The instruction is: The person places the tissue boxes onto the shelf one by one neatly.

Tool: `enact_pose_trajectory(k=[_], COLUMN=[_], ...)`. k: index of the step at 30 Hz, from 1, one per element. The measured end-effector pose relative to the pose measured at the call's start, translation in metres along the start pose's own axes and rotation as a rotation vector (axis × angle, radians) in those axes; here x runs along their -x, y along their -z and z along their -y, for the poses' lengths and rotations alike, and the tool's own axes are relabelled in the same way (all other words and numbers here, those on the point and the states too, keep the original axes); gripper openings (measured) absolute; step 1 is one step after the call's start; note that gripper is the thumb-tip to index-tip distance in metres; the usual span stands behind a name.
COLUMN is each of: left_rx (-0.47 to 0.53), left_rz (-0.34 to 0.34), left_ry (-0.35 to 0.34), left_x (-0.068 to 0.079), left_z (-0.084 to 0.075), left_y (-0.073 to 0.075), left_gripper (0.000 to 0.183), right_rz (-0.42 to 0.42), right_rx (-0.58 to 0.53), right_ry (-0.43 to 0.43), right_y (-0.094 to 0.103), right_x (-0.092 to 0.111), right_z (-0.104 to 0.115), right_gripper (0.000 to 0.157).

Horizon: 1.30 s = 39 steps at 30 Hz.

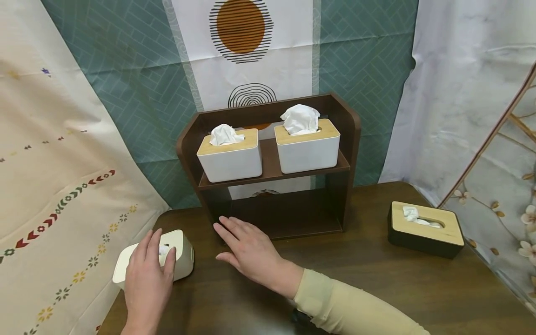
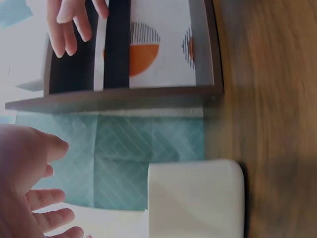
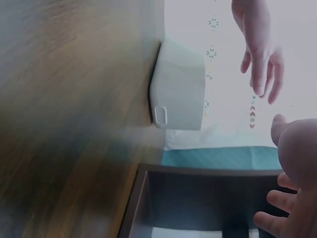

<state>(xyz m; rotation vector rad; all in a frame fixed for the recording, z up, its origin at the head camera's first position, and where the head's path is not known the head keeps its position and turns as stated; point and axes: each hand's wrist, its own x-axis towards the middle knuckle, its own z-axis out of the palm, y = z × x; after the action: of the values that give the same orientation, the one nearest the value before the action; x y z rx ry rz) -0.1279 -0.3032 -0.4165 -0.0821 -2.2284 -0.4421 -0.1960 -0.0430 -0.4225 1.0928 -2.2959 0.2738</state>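
With the left hand (image 1: 148,277) and right hand (image 1: 253,253) released, the white box (image 1: 182,260) lies beneath the left fingers, long axis crossing them, right end farther away.

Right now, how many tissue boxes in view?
4: left box and right box on the upper shelf, cream box below the left hand, dark box on the table, far right.

Left fingers (image 1: 153,244) loosely spread, right fingers (image 1: 228,236) extended, right forearm (image 1: 360,307) sleeved
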Motion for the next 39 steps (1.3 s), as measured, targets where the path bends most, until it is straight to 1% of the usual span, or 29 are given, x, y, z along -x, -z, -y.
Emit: enact_pose_trajectory(k=[4, 7, 11, 15, 18, 21, 24, 28, 35, 39], left_rx=[-0.022, -0.033, -0.043, -0.058, -0.078, -0.096, -0.115, -0.138, -0.159, -0.159], left_rz=[0.002, 0.011, 0.025, 0.021, 0.032, 0.069, 0.128, 0.194, 0.265, 0.283], left_ry=[0.043, 0.065, 0.091, 0.110, 0.140, 0.187, 0.243, 0.295, 0.346, 0.339], left_x=[0.003, 0.005, 0.005, 0.005, 0.005, 0.006, 0.007, 0.006, 0.006, 0.009], left_z=[0.013, 0.023, 0.033, 0.044, 0.053, 0.063, 0.071, 0.080, 0.093, 0.101], left_y=[0.006, 0.009, 0.013, 0.016, 0.017, 0.019, 0.022, 0.026, 0.030, 0.030], left_gripper=[0.059, 0.058, 0.059, 0.057, 0.055, 0.054, 0.055, 0.056, 0.057, 0.057], right_rz=[0.037, 0.033, 0.005, 0.002, 0.013, 0.032, 0.048, 0.059, 0.126, 0.166], right_rx=[0.002, 0.000, -0.008, -0.008, 0.007, 0.024, 0.038, 0.056, 0.062, 0.055], right_ry=[0.010, 0.016, 0.019, 0.028, 0.043, 0.063, 0.087, 0.108, 0.121, 0.117], right_y=[-0.003, -0.006, -0.011, -0.015, -0.019, -0.023, -0.028, -0.035, -0.044, -0.049], right_x=[-0.006, -0.011, -0.017, -0.024, -0.028, -0.032, -0.036, -0.041, -0.049, -0.053], right_z=[0.007, 0.010, 0.011, 0.016, 0.020, 0.027, 0.034, 0.041, 0.047, 0.052], right_gripper=[0.073, 0.074, 0.073, 0.072, 0.072, 0.073, 0.073, 0.073, 0.074, 0.073])
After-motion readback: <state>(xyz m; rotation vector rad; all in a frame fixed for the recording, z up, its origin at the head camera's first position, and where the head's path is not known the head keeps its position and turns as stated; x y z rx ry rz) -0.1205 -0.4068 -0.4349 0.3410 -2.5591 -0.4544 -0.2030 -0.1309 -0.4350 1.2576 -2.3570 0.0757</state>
